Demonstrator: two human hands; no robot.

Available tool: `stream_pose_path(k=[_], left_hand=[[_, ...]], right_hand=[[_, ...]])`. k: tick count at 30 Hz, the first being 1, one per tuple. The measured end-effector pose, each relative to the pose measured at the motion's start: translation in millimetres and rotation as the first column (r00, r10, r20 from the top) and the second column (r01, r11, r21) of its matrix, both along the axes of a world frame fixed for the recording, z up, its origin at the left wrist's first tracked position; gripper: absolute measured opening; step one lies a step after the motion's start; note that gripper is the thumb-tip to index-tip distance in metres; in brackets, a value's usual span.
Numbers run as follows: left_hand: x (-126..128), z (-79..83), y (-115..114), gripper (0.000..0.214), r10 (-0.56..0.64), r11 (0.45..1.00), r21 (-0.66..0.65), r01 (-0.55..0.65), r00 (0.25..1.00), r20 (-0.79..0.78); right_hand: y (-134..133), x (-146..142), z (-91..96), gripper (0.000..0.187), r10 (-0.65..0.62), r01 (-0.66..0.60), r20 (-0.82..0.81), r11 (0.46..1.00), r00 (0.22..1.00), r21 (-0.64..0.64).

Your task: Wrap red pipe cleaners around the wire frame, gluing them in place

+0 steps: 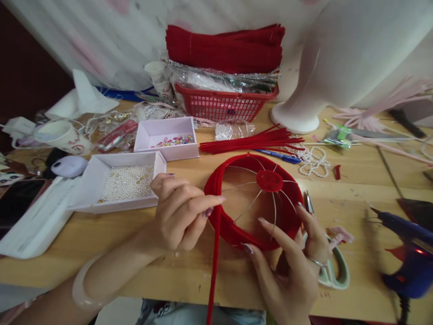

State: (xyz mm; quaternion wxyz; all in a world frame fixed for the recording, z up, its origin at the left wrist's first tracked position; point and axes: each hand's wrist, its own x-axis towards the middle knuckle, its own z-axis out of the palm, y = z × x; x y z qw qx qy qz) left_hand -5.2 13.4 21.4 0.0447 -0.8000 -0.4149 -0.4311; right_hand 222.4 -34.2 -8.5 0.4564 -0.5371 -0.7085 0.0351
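A round wire frame wrapped in red velvet (pixel 237 228) stands tilted on the wooden table, thin wire spokes meeting at a red hub (pixel 269 180). My left hand (pixel 179 212) pinches a red pipe cleaner (pixel 214 266) against the frame's left rim; the strand hangs down past the table edge. My right hand (pixel 294 266) cradles the frame from the lower right, fingers curled around its rim. A pale bangle sits on my left wrist.
A white box of small pearls (pixel 126 183) and a box of gems (pixel 169 137) lie at left. Loose red pipe cleaners (pixel 250 141), a blue pen and a pearl string lie behind. Red basket (pixel 223 106), white mannequin base (pixel 297 118), scissors (pixel 333 271), blue glue gun (pixel 411 253), phone at left.
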Motion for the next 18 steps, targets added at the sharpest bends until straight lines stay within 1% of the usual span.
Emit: stream_pose_path(k=[3,5,6,8,9,11,12,13,15,17,18], left_hand=[[2,-1.8,3,0.022,0.021,0.999,-0.030,-0.017,0.992,0.125],[3,-2.7,6,0.023,0.022,0.998,-0.058,-0.010,0.979,0.204],[4,-3.2,7,0.025,0.022,0.997,-0.073,-0.005,0.972,0.233],[4,-4.4,8,0.028,0.022,0.994,-0.106,0.007,0.962,0.271],[5,-4.7,8,0.028,0.019,0.993,-0.117,0.015,0.958,0.285],[6,-4.1,6,0.030,0.011,0.989,-0.142,0.035,0.950,0.312],[7,-2.6,5,0.031,0.007,0.987,-0.153,0.046,0.945,0.328],[9,0.0,3,0.033,0.005,0.985,-0.164,0.055,0.939,0.344],[13,8.4,-3,0.035,0.000,0.980,-0.187,0.074,0.929,0.369],[19,20.3,-10,0.038,-0.028,0.974,-0.198,0.109,0.927,0.375],[23,26.7,-15,0.041,-0.054,0.968,-0.209,0.138,0.930,0.364]], right_hand=[[-1,0,-3.9,0.034,-0.023,0.022,-0.023,1.000,0.999,-0.013],[-1,0,-6.8,0.038,-0.039,0.038,-0.047,0.999,0.998,-0.022],[0,0,-7.8,0.039,-0.047,0.047,-0.082,0.999,0.996,-0.001],[2,-2,-7.2,0.042,-0.051,0.077,-0.186,0.988,0.981,0.135],[2,-3,-5.4,0.044,-0.042,0.099,-0.247,0.970,0.968,0.223],[2,-6,1.5,0.045,0.001,0.144,-0.358,0.914,0.934,0.378],[2,-8,6.2,0.044,0.029,0.149,-0.389,0.896,0.921,0.419],[1,-10,11.5,0.043,0.055,0.142,-0.409,0.890,0.911,0.434],[-2,-14,22.9,0.040,0.117,0.063,-0.403,0.912,0.908,0.405],[-3,-19,33.9,0.038,0.187,-0.075,-0.340,0.946,0.922,0.317],[-4,-22,38.8,0.035,0.225,-0.146,-0.302,0.954,0.927,0.263]])
